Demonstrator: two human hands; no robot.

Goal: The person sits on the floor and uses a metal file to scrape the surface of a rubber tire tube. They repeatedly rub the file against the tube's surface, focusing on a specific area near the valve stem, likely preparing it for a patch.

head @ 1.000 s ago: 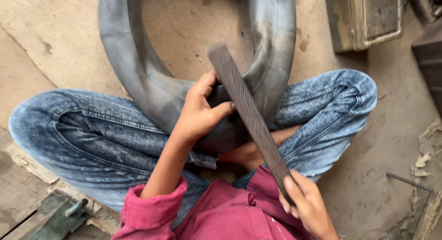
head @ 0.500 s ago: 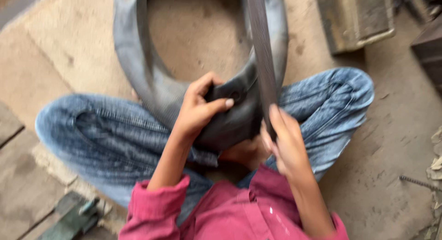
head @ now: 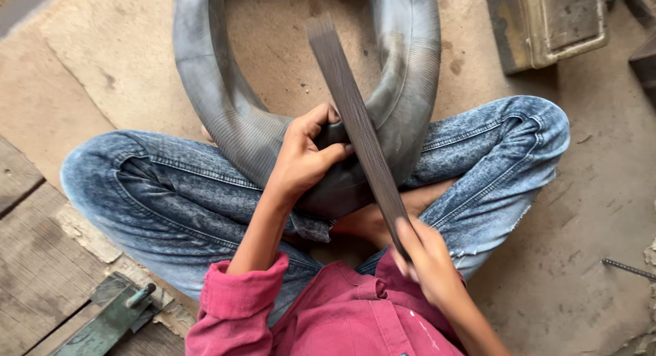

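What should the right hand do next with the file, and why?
Probably draw the file back across the tube. The right hand grips its near end, its flat blade lies slanted over the tube's bend, and the left hand pinches the rubber there, bracing that spot for a stroke.

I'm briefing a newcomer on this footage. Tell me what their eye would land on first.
First, the big grey rubber inner tube looping from the person's lap up past the top edge. Next, the long flat dark file lying slantwise across the tube's lower bend, its near end gripped by the right hand, while the left hand pinches the rubber beside it. Crossed legs in blue jeans frame it all on the dusty floor.
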